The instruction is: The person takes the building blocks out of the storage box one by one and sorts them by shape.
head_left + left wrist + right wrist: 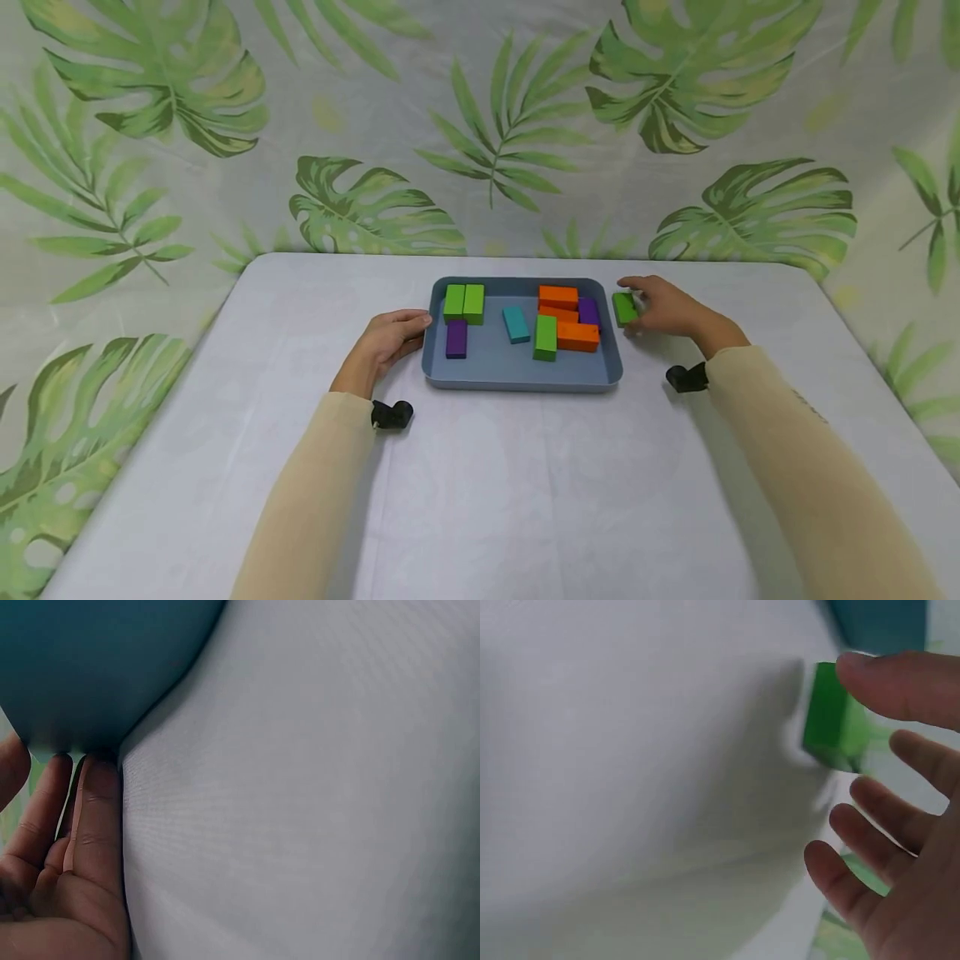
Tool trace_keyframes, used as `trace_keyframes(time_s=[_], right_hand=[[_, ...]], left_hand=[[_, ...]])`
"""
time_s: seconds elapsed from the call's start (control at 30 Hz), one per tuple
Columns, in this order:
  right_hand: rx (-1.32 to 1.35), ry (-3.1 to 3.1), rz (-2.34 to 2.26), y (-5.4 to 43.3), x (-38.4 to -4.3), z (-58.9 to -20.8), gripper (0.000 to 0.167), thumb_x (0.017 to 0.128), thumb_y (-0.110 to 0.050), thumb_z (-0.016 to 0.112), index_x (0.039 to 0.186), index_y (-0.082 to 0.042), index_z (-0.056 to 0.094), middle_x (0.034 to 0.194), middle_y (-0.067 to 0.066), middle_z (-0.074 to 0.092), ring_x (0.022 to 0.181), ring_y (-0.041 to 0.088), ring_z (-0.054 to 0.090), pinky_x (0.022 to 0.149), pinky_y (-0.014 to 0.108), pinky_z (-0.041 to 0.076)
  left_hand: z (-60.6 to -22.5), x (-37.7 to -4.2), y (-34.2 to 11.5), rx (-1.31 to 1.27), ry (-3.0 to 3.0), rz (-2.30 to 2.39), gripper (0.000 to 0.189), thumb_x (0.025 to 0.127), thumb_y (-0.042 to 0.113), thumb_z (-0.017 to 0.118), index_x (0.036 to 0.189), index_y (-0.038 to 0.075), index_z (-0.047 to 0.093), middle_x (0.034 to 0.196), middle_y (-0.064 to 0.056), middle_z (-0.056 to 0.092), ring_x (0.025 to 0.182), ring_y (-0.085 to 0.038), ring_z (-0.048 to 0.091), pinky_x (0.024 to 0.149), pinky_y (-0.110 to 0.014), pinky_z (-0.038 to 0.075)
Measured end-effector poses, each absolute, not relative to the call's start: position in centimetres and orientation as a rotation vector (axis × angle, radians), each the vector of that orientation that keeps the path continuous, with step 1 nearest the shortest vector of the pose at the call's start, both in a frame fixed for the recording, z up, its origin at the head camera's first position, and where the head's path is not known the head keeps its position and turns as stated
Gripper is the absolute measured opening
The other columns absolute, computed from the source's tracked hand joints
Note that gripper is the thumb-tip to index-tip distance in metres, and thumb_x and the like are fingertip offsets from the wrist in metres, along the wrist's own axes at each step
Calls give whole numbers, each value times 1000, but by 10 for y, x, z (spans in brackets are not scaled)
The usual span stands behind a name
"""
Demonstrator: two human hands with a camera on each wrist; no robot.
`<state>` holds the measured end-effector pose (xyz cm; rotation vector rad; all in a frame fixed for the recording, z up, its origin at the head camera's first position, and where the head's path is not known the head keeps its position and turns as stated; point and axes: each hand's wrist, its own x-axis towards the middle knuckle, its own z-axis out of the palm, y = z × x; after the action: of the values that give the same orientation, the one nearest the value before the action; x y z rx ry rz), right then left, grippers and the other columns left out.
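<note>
A grey-blue tray lies on the table with several coloured blocks in it. Against the tray's left end rests my left hand; in the left wrist view its fingers are straight, with their tips at the tray wall. Just beyond the tray's right end a green block sits on the cloth. My right hand is beside it, thumb and fingers spread. In the right wrist view the thumb overlaps the green block, and whether it touches is unclear; the other fingers stand apart from it.
Inside the tray, two green blocks stand side by side above a purple block. A teal block lies tilted near the middle. To its right, orange blocks, another purple block and another green block cluster.
</note>
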<state>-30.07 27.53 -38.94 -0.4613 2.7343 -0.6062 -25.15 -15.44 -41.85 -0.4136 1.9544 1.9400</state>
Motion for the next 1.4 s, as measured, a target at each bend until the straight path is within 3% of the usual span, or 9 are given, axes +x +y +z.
trace_keyframes(time_s=[0.23, 0.73, 0.93, 1.1, 1.4], right_hand=[[-501, 2737, -647, 270, -296, -366, 72, 87, -15, 71, 149, 2, 37, 153, 31, 33, 133, 54, 39, 110, 70, 36], [-684, 2836, -616, 217, -287, -334, 50, 95, -17, 64, 142, -4, 51, 148, 24, 45, 133, 44, 43, 113, 63, 36], [-788, 2766, -564, 183, -283, -330, 47, 95, -17, 62, 140, -6, 54, 148, 20, 48, 141, 42, 36, 119, 62, 30], [-834, 2712, -506, 162, -281, -330, 47, 95, -19, 64, 140, -7, 55, 148, 18, 49, 143, 41, 35, 119, 60, 32], [-884, 2653, -573, 138, -284, -345, 48, 94, -15, 63, 140, -3, 54, 146, 18, 51, 135, 37, 45, 117, 53, 38]], left_hand=[[-419, -252, -153, -419, 1953, 1943, 45, 98, 18, 63, 141, 4, 54, 147, -13, 53, 135, -22, 52, 115, -32, 46], [-419, -254, -152, -427, 1946, 1950, 45, 98, 18, 63, 140, 3, 55, 147, -12, 53, 136, -21, 52, 115, -32, 46], [-419, -253, -152, -425, 1943, 1952, 45, 99, 17, 63, 140, 2, 54, 148, -13, 52, 136, -21, 51, 116, -32, 45], [-420, -253, -153, -430, 1939, 1952, 45, 98, 17, 63, 140, 2, 54, 148, -13, 53, 135, -21, 51, 116, -32, 45], [-421, -252, -153, -414, 1960, 1950, 44, 99, 17, 62, 139, 1, 55, 146, -14, 53, 135, -21, 51, 116, -33, 45]])
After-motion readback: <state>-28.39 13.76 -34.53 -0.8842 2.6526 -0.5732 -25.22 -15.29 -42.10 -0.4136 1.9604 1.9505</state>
